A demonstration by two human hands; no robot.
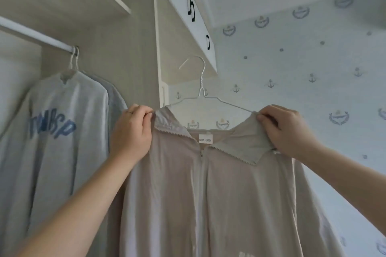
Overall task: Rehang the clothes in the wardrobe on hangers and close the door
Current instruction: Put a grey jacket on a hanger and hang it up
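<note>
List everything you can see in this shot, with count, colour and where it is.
Rail: one, white, upper left.
Wire hanger: one, white, centre, hook free.
Jacket: one, beige, draped on that hanger.
Sweatshirt: one, pale grey with blue letters, hanging from the rail.
Second garment: one, grey, behind the sweatshirt.
Cabinet handles: three, black, top centre.
Wallpaper: pale, anchor-patterned, right.
Left hand: one, grips the jacket's collar.
Right hand: one, grips the collar's other side.
</note>
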